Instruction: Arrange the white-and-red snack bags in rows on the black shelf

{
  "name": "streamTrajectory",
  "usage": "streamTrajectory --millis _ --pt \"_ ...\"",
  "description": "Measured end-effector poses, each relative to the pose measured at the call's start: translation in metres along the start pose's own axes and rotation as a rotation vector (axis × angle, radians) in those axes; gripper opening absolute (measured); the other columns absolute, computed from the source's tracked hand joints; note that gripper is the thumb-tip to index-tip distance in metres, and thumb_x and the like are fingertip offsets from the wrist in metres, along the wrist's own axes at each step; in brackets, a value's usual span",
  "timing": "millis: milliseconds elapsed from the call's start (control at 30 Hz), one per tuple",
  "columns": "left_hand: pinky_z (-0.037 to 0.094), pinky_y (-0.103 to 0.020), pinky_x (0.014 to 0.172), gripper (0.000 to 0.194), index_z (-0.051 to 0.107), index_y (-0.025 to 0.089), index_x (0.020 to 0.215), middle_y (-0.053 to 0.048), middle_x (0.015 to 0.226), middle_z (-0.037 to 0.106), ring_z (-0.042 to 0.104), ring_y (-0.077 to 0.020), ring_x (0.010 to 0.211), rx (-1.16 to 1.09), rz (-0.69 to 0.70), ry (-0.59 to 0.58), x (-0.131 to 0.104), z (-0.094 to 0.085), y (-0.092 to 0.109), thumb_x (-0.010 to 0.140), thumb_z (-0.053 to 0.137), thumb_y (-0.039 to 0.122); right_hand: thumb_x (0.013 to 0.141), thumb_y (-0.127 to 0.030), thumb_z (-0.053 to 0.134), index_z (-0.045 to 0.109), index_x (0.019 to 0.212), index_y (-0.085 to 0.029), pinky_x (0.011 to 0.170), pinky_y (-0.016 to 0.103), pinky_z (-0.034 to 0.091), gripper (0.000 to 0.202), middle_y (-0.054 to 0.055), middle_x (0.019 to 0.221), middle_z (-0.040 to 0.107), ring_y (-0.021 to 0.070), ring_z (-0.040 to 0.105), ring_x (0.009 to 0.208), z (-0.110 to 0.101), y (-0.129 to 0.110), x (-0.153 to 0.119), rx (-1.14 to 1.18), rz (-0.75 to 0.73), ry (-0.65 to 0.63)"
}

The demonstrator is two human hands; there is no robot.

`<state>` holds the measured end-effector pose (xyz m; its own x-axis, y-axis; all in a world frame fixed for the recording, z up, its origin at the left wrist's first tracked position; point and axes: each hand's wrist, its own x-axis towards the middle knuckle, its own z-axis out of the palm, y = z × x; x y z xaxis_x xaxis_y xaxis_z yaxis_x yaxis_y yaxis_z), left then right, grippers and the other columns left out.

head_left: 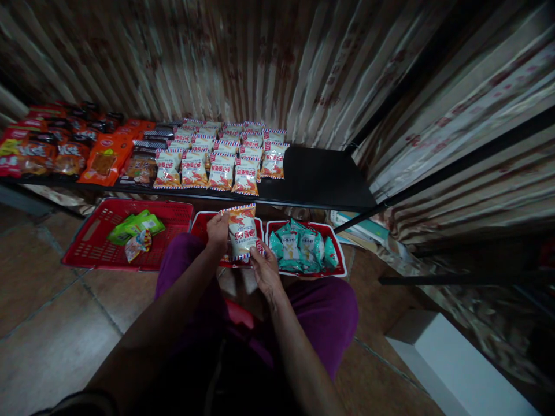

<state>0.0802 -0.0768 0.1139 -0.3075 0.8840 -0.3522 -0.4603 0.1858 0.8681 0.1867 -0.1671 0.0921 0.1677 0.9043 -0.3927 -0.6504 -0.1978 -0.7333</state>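
Observation:
Between my two hands is a snack bag (243,230), white and orange with striped red-and-blue ends, its print upside down. My left hand (218,232) grips its left edge. At the lower right corner, my right hand (265,267) pinches it with thumb and fingers. Beneath the bag is a red basket (200,225) with a white rim, its inside mostly hidden. Similar snack bags (221,172) stand in rows on the black shelf (321,179) just beyond my hands.
Orange and red food packets (106,159) fill the shelf's left part. A red basket (87,245) at left holds green packets (136,225); a basket (342,260) at right holds teal packets (299,245). A white box (455,364) sits lower right. Black poles (433,164) cross the right side.

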Motion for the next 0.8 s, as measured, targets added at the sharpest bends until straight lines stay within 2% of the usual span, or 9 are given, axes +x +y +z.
streamTrajectory --millis 133,367,600,800 --pt "0.04 -0.022 0.048 0.033 0.058 0.015 0.066 0.003 0.051 0.057 0.05 -0.0089 0.043 -0.012 0.01 0.001 0.001 -0.001 0.001 0.059 0.069 0.045 0.056 -0.028 0.08 0.063 0.098 -0.023 0.083 0.031 0.052 0.046 -0.001 0.089 0.07 0.0138 0.066 0.079 0.001 0.002 -0.002 0.019 0.017 -0.003" --pt "0.04 -0.022 0.049 0.03 0.058 0.015 0.066 0.002 0.052 0.059 0.051 -0.0093 0.043 -0.056 0.015 0.017 0.0 0.002 0.003 0.061 0.069 0.042 0.057 -0.031 0.079 0.06 0.104 -0.024 0.076 0.035 0.055 0.051 -0.002 0.084 0.069 0.0154 0.065 0.076 0.002 0.0 -0.005 -0.026 0.064 -0.012" --pt "0.041 -0.022 0.05 0.031 0.05 0.017 0.06 0.004 0.049 0.055 0.048 -0.0078 0.042 -0.065 -0.011 0.022 -0.005 0.01 0.011 0.061 0.068 0.041 0.06 -0.029 0.077 0.061 0.104 -0.025 0.078 0.035 0.054 0.047 0.0 0.085 0.069 0.0159 0.065 0.079 0.004 -0.006 -0.009 -0.057 0.031 -0.03" --pt "0.042 -0.023 0.052 0.032 0.056 0.016 0.065 0.003 0.053 0.057 0.052 -0.0095 0.047 -0.043 -0.056 -0.056 -0.006 0.008 0.019 0.06 0.07 0.044 0.062 -0.031 0.076 0.06 0.107 -0.026 0.079 0.036 0.054 0.048 0.001 0.091 0.07 0.0164 0.065 0.083 -0.004 -0.007 -0.008 -0.093 0.007 -0.02"
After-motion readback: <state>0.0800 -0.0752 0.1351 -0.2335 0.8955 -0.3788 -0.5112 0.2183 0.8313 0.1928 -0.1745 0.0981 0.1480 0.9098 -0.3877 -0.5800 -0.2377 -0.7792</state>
